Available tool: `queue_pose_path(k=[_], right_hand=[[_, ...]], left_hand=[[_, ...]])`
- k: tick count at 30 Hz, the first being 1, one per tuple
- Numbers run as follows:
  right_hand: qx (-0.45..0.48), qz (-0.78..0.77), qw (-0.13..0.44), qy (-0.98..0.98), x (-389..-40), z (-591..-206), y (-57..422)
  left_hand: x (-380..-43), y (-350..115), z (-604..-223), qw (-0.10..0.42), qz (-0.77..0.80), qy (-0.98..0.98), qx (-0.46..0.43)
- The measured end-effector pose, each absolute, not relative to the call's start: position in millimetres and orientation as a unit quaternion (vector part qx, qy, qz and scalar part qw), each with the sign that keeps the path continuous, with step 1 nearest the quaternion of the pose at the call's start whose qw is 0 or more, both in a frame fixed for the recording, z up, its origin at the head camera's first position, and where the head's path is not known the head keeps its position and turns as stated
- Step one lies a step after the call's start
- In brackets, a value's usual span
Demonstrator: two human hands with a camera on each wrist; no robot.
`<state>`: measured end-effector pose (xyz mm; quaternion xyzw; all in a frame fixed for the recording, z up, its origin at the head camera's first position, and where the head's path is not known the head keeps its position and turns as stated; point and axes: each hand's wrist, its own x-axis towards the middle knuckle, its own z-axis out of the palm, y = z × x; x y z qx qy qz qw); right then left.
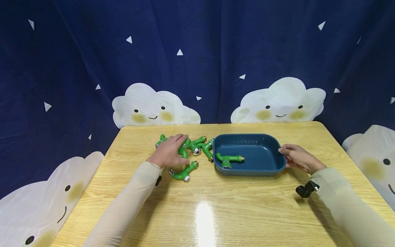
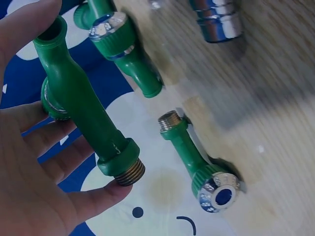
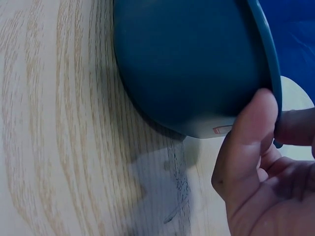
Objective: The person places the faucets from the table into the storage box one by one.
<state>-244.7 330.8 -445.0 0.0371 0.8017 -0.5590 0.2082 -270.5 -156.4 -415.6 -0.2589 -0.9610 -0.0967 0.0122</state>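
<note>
My left hand [image 1: 169, 151] is over the green plastic taps on the left of the table. In the left wrist view its fingers and thumb curl round one green tap [image 2: 83, 98], with a finger at the open spout and another digit at the threaded brass end. Close by lies another tap [image 2: 189, 152] with a chrome, blue-centred cap. On the right, my right hand [image 1: 297, 157] pinches the rim of a dark blue plastic tub [image 1: 249, 172], thumb on the inner side in the right wrist view. One green tap [image 1: 229, 159] lies inside the tub, at its left.
Between left hand and tub lie two more taps, one threaded end [image 1: 202, 139] pointing right and one tap [image 1: 208, 149] against the tub's wall. A single tap [image 1: 185, 174] lies nearer the front. Behind the wooden table [image 1: 240, 209] hangs a navy curtain [image 1: 197, 68] with clouds.
</note>
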Motion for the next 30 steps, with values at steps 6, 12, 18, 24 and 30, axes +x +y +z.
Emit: queue_pose_path(k=[6, 12, 18, 24, 30], right_hand=[[0.034, -0.559, 0.209, 0.802, -244, -446, 331], [0.032, -0.559, 0.209, 0.801, -244, -447, 331], [0.031, -0.559, 0.209, 0.802, -245, -446, 331], [0.035, -0.554, 0.209, 0.805, -245, -446, 330], [0.034, -0.553, 0.21, 0.805, -245, -445, 331]], left_hand=[[-271, -152, -414, 0.02, -0.088, -0.958, -0.271], [-269, -146, -408, 0.025, -0.085, -0.955, -0.282], [-268, -139, -404, 0.024, -0.081, -0.953, -0.291], [-268, -130, -399, 0.016, -0.07, -0.953, -0.296], [-268, -121, -393, 0.012, -0.064, -0.952, -0.3]])
